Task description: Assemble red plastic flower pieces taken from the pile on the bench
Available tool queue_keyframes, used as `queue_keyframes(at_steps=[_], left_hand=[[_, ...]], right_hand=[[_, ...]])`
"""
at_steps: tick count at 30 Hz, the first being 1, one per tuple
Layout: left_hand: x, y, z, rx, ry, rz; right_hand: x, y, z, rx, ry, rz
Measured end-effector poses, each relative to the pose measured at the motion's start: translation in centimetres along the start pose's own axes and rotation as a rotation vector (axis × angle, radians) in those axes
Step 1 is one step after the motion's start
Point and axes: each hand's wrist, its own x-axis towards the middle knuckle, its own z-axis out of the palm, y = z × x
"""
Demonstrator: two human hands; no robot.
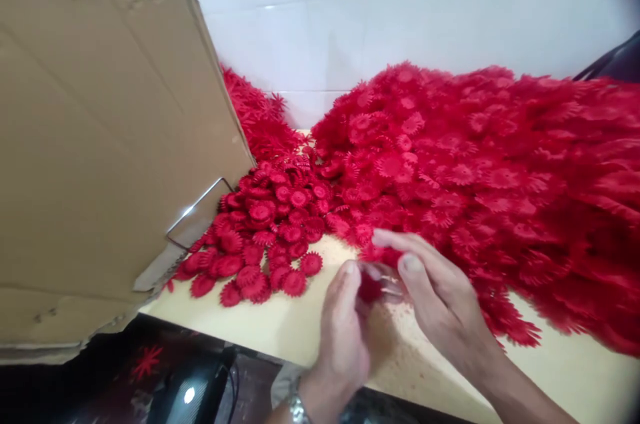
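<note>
Hands pinching one red piece (371,288) at table edge (280,334), left grip (345,331), right grip (440,297), bare tabletop left.

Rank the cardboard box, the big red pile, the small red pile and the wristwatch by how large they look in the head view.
1. Big red pile and cardboard box: alike, box nearer, so unsure.
2. Small red pile.
3. Wristwatch.

Left hand (345,327): bare; no glove or ring is seen.
Left wrist: a silver metal-link watch band (297,409) is worn, cut off by the lower edge.
Right hand (440,301): bare, nails cut short.
Right forearm: left uncovered; no sleeve is shown.
</note>
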Motion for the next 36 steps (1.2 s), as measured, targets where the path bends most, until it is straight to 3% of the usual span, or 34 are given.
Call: queue_keyframes(at_steps=[3,6,9,13,17,22,26,29,36], left_hand=[[-0.5,-0.8,1.6,-0.137,-0.090,0.045],[-0.6,-0.8,2.0,-0.228,-0.127,0.083],[0.3,0.3,1.5,-0.194,-0.034,0.052],[2.0,2.3,1.4,-0.156,0.084,0.029],[2.4,2.2,1.6,-0.143,0.054,0.032],[1.0,0.4,1.0,-0.116,-0.043,0.059],[1.8,2.3,0.3,-0.098,-0.052,0.109],[3.0,3.8,0.4,-0.152,0.007,0.195],[1.9,1.4,0.9,-0.163,-0.118,0.069]], right_hand=[[2.7,0.1,2.3,0.106,0.011,0.103],[2.8,0.4,4.2,0.121,-0.073,0.125],[0.5,-0.1,5.6,0.079,-0.117,0.082],[-2.0,-1.3,7.0,0.115,-0.069,-0.064],[-0.8,-0.5,6.9,0.138,-0.041,-0.063],[1.0,2.0,6.5,0.094,0.004,0.125],[-0.8,2.3,7.9,0.069,-0.020,-0.057],[-1.3,2.6,8.4,0.094,-0.045,-0.128],[1.8,2.6,6.8,0.055,-0.010,-0.021]])
